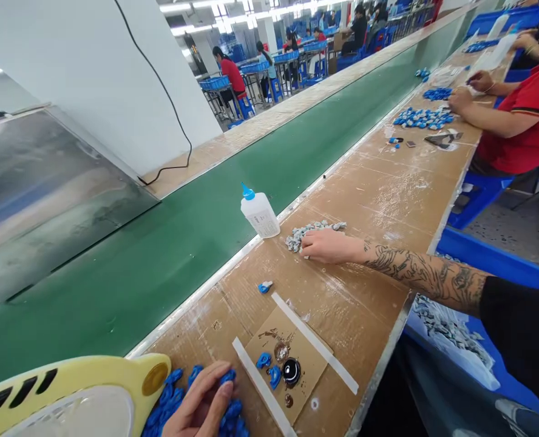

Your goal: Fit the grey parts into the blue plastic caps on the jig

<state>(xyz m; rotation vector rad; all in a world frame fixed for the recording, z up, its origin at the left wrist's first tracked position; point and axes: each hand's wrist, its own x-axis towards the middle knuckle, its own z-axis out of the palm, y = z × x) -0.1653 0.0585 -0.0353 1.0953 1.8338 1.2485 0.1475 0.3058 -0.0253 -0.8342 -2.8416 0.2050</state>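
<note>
At the lower edge, my left hand (201,403) has its thumb and fingers closed around a small blue plastic piece (227,375), over a heap of similar blue pieces (167,397). Farther up the bench, my right hand (326,244) rests on a pile of small grey pieces (315,229). Its fingers are curled together and whatever is in them is hidden. Between the hands, a cardboard sheet (303,346) carries two loose blue pieces (275,376), a small round pot of dark liquid (291,371) and brown stains. One blue-and-white piece (264,287) lies just above the sheet.
A white bottle with a blue nozzle (260,215) stands by the green conveyor belt (196,255). A yellow device (76,394) fills the lower left. Blue bins (515,358) with grey pieces stand below the bench at right. A co-worker in red (519,118) sits farther along.
</note>
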